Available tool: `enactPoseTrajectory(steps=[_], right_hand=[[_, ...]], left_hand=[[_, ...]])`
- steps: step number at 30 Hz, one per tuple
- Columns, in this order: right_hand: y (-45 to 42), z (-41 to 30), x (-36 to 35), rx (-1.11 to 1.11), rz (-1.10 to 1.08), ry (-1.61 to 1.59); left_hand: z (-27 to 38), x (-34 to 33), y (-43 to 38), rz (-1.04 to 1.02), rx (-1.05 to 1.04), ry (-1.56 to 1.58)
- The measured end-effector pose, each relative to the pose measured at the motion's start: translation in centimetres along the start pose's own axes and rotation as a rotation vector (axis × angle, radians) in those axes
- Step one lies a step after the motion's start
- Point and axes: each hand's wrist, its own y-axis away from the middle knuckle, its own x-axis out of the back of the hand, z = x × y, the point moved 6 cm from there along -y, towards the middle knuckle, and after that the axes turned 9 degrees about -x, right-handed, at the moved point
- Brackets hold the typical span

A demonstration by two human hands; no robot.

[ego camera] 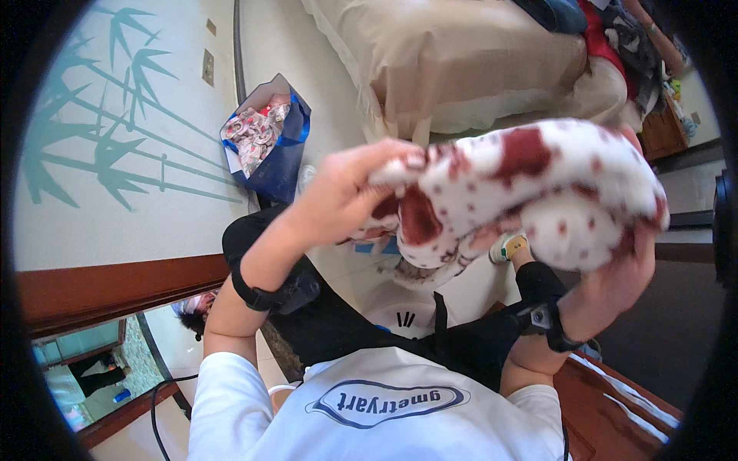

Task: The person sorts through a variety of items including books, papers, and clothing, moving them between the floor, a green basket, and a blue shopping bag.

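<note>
A thick, soft white fabric piece with dark red patches and spots (496, 173) is held up in front of me, somewhat blurred. My left hand (357, 184) grips its left end, fingers closed on the cloth near the top edge. At the far right end, my right hand (628, 259) holds the cloth from the side, with part of the hand hidden behind it. Folds of the same cloth hang between the hands above the floor.
A blue bag (288, 155) with printed clothing inside stands by the wall at the upper left. Ahead is a bed with a beige cover (461, 52); another person's arm (663, 43) and dark garments show at the upper right. A brown wooden surface (599, 415) lies at the lower right.
</note>
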Motion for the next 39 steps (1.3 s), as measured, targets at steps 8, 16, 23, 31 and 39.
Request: enactPoseTrajectory(steps=[8,16,23,31,39], right_hand=[[-13.7,18.3,8.9,-0.37,0.173,-0.046],[-8.8,34.2,22.5,-0.699,0.413,0.353],[-4.8,41.0,31.2,-0.849,0.365,0.655],[-7.2,38.4,18.6,-0.604,0.087,1.479],[-7.6,37.6,11.7,-0.029,0.029,1.062]], left_hand=[[-21.6,-0.3,-1.0,-0.029,0.474,-0.403],[-39.2,-1.4,9.3,0.039,0.871,-0.35],[-38.5,-7.1,11.5,-0.145,0.848,-0.322],[-40.3,-9.8,11.6,-0.285,0.982,-0.654],[-35.3,-8.8,0.6,0.348,0.736,1.086]])
